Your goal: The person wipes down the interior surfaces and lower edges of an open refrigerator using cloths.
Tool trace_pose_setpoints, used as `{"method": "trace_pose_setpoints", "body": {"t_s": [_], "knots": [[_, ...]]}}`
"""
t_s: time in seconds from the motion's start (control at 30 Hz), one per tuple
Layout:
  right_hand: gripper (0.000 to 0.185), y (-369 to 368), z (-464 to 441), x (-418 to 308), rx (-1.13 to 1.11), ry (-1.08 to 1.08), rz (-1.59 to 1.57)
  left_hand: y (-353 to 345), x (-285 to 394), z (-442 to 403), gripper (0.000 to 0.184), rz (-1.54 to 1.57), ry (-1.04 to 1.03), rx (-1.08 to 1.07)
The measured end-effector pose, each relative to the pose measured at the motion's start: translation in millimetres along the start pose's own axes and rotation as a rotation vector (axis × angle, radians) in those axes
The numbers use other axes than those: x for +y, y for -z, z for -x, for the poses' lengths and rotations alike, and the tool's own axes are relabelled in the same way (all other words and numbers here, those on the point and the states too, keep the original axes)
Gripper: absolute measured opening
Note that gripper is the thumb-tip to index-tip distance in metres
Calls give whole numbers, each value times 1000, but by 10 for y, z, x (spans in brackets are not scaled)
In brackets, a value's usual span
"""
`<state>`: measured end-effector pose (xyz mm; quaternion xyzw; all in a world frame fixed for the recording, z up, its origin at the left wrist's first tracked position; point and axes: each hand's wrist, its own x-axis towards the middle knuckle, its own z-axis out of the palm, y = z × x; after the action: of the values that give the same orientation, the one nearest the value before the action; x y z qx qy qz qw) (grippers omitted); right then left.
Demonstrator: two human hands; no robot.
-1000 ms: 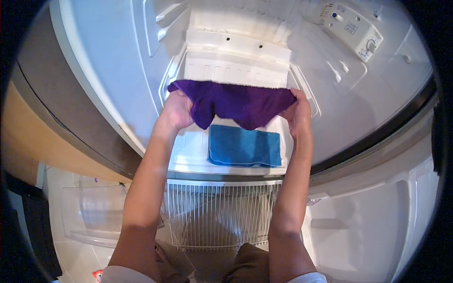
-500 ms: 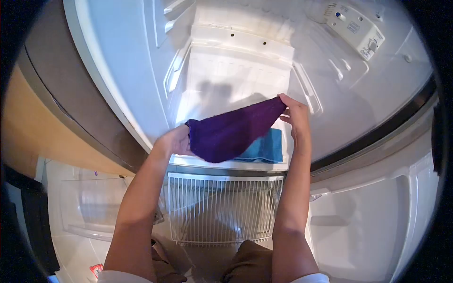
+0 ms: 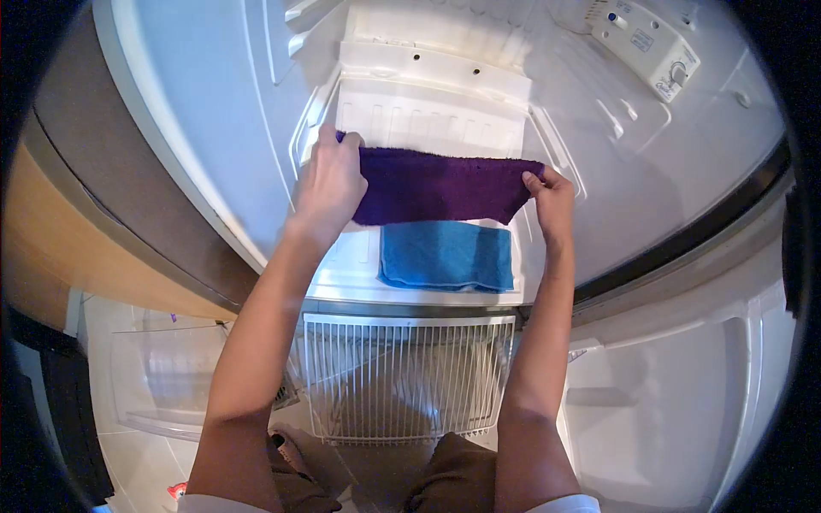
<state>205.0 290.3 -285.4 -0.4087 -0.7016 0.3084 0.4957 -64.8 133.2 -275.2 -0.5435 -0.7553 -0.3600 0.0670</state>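
A purple cloth (image 3: 440,186) is stretched out between both hands inside the fridge, its upper edge nearly level. My left hand (image 3: 332,181) grips its left end, fingers closed round the corner. At the right end, my right hand (image 3: 550,198) pinches the other corner between thumb and fingers. Just below the purple cloth, a folded blue cloth (image 3: 446,256) lies flat on the fridge's white floor, near the front edge.
White fridge walls (image 3: 231,103) rise on both sides, with a control box (image 3: 643,47) at the upper right. A white wire rack (image 3: 409,380) stands below the fridge opening. A clear bin (image 3: 162,376) lies on the floor at left; the open door (image 3: 658,410) is at right.
The purple cloth was slanted with its left end low over the blue cloth; that end has risen with my left hand. The blue cloth shows more fully now.
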Motion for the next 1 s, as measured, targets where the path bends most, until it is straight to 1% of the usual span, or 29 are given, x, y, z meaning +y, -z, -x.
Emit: {"method": "trace_pose_setpoints", "body": {"t_s": [0.03,0.07,0.13,0.17,0.2,0.27,0.3,0.33,0.4,0.43,0.47,0.5,0.53,0.57,0.6,0.63,0.67,0.7,0.73,0.77,0.8,0.83,0.87,0.93,0.97,1.0], "knots": [[15,22,4,-54,-51,-48,-52,34,21,-15,27,-20,-23,55],[15,42,11,-107,-103,-98,-104,47,6,-44,27,-21,-22,52],[15,119,40,-265,-130,-133,-67,71,-34,-107,22,2,-145,214],[15,146,41,-346,-157,-164,-29,170,52,-115,17,-1,-68,182],[15,157,42,-401,-157,-169,-26,235,76,-138,17,1,-66,177],[21,149,38,-470,-140,-214,-101,314,69,-197,15,81,-33,141],[25,158,13,-457,-133,-258,-60,308,57,-216,16,77,-43,172],[25,151,-10,-405,-135,-263,-60,272,17,-243,16,76,-40,167],[26,98,-53,-235,-137,-397,-125,133,-96,-302,20,81,20,115],[29,-38,-64,-115,-40,-396,-127,-7,-155,-320,20,80,26,110],[33,-208,-35,38,58,-397,-127,-195,-223,-319,24,3,51,135],[44,-307,7,208,-1,-415,-213,-370,-270,-292,29,-73,75,163],[51,-413,35,379,-28,-482,-119,-543,-193,-201,37,-371,-20,208],[56,-508,53,620,-84,-536,-3,-722,-69,-78,40,-460,-53,225],[58,-580,127,713,-126,-550,200,-1058,-115,-60,40,-453,-88,55],[64,-632,120,1137,-250,-524,403,-1096,23,-12,39,-317,-9,-261],[67,-737,201,1441,-274,-466,568,-1292,-2,87,32,-286,-56,-240],[71,-832,325,1589,-294,-401,732,-1419,11,132,43,-220,38,-375],[84,-855,462,1126,-390,-600,775,-1520,-5,201,43,-220,40,-367],[95,-922,567,977,-484,-772,718,-1612,-25,270,51,-194,101,-387],[95,-1016,689,987,-488,-765,712,-1690,-67,294,59,-172,163,-408],[97,-1112,816,1035,-427,-691,812,-1762,-144,249,76,-167,234,-488],[99,-1165,893,1060,-366,-617,906,-1806,-185,237,76,-179,237,-485],[99,-1184,923,1110,-360,-575,899,-1905,-276,214,85,-204,372,-494],[100,-1187,923,1130,-350,-536,907,-1965,-315,225,91,-259,355,-475],[100,-1181,914,1155,-354,-538,895,-2029,-360,209,91,-272,356,-475]]}}
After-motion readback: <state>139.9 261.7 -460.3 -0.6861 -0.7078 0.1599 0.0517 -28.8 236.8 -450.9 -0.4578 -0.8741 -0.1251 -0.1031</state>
